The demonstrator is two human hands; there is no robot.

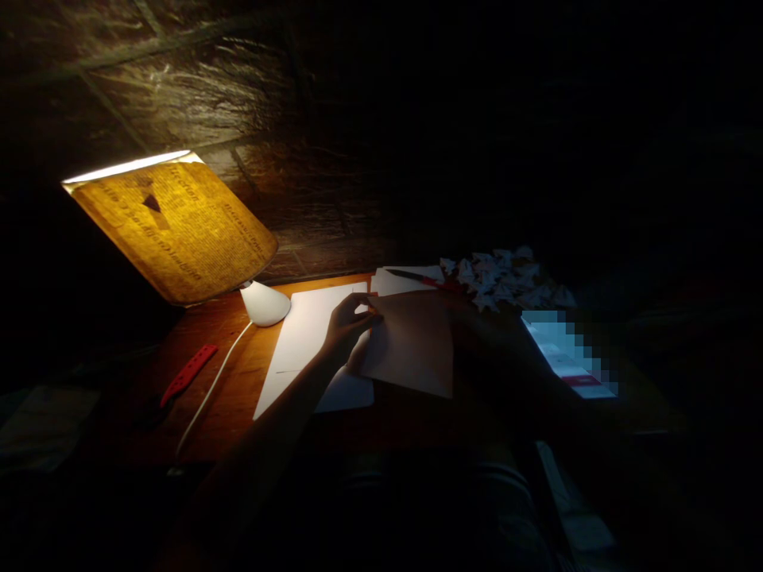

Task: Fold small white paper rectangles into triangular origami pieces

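My left hand [351, 322] is closed on the upper left edge of a sheet of paper [411, 345], thumb and fingers pinching it. The sheet is raised and tilted over the table, and its near side lies in shadow. Under and left of it, a white sheet [310, 334] lies flat, with my left wrist above it. My right hand [474, 322] is a very dark shape by the sheet's right edge. Its fingers are lost in the dark, so whether it grips the paper does not show.
A lit lamp [262, 302] with a printed shade stands at the left, its white cord running forward. A red perforated strap [187, 375] lies nearby. Behind are more paper [387, 284], a red-handled blade [405, 276] and a pile of folded paper pieces [501, 278]. A lit screen [560, 353] glows right.
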